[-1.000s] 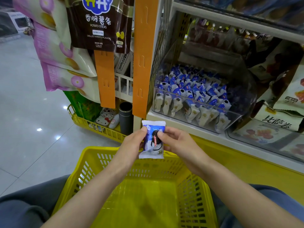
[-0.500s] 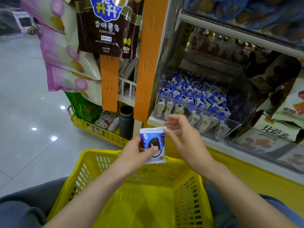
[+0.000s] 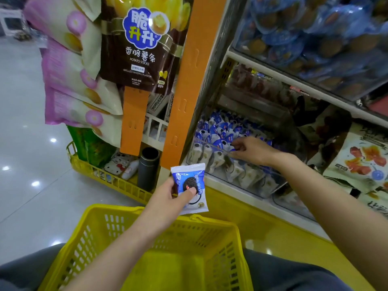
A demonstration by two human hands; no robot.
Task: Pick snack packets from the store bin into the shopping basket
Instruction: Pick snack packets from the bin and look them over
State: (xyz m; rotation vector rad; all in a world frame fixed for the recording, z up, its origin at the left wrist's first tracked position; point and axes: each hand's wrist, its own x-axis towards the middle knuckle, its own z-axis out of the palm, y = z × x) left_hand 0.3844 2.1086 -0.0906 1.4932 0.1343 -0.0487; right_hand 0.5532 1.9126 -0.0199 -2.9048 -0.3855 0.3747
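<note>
My left hand [image 3: 171,199] pinches a blue and white cookie packet [image 3: 192,189] upright, thumb on its front, just above the far rim of the yellow shopping basket [image 3: 98,234] on my lap. My right hand [image 3: 253,151] reaches over the front wall of the clear store bin [image 3: 247,177], fingers curled down among the blue and white packets [image 3: 218,131] piled inside. Whether those fingers grip a packet is hidden. The basket's inside shows only bare yellow floor.
An orange shelf post [image 3: 186,85] stands left of the bin. Hanging snack bags [image 3: 138,45] crowd the upper left. A dark flask [image 3: 148,169] sits in a low yellow rack [image 3: 109,181]. More bins and snack bags [image 3: 361,158] line the shelf to the right.
My right hand let go of the packet and moved up and right into the bin. My left hand keeps the packet alone, slightly lower over the basket rim.
</note>
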